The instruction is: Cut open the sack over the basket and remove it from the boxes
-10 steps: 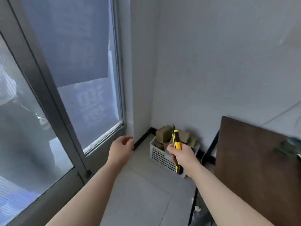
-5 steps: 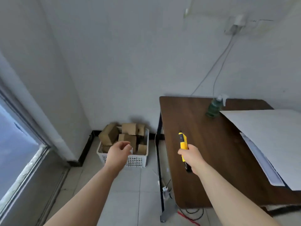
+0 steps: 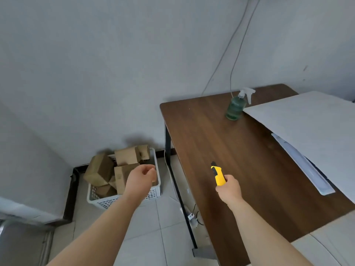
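The basket sits on the floor in the lower left of the frame, tucked into the corner by the wall, and it is heaped with brown cardboard boxes that stand bare and open to view. No sack shows over them or anywhere else in the frame, so the cutting and the pulling off look already done; where the sack went cannot be told. What seems left is putting the cutter away.

The right hand is clamped around the yellow handle of a utility knife, held above the brown table in the lower middle of the frame, with the dark tip pointing up the frame toward the wall. Whether the blade is out is too small to tell. The left hand hangs in front of the basket with the fingers loosely curled and nothing in it.

The table's left edge and its black leg run just right of the basket, leaving a narrow strip of tiled floor between them. The left half of the tabletop is bare wood with plenty of room to lay the knife down. Farther right stand a green spray bottle and large white sheets that overhang the near right edge, so that side is crowded.
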### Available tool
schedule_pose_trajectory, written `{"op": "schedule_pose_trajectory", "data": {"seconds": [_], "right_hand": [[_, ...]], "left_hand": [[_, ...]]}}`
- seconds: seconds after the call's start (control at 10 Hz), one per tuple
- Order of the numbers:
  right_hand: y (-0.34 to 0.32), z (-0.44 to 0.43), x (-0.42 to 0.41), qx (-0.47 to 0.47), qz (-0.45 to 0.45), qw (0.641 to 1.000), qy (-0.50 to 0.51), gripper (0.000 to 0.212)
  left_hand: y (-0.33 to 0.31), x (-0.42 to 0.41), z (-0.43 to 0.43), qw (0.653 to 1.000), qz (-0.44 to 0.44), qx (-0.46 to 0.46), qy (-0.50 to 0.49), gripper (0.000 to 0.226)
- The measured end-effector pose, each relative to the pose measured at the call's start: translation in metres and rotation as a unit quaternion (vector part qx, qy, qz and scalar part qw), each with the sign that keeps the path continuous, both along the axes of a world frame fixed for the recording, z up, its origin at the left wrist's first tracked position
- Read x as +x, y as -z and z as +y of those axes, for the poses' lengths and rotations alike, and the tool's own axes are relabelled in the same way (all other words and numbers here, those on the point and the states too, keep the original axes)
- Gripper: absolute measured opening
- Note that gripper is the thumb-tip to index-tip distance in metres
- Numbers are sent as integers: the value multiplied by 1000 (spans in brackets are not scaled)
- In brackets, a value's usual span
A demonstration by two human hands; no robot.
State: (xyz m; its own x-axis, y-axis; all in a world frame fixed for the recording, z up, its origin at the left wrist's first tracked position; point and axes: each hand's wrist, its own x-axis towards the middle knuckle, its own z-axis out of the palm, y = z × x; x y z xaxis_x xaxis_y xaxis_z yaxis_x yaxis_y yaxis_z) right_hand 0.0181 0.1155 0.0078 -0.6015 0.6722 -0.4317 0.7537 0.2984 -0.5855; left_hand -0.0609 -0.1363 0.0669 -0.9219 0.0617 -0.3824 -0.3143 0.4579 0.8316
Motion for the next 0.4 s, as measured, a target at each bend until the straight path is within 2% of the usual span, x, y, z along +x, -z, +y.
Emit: {"op": "schedule_pose_trajectory", "data": {"seconds": [0.2,0.4], "right_hand": [[41,9,-24,51,-48,998,-8,48],[38,10,-29,38,-39,998,-12,52]], "left_hand": [[25,-29,8,1000,-11,-14,1,27],[22,-33,-4,999,-18,-22,-31,27]]}}
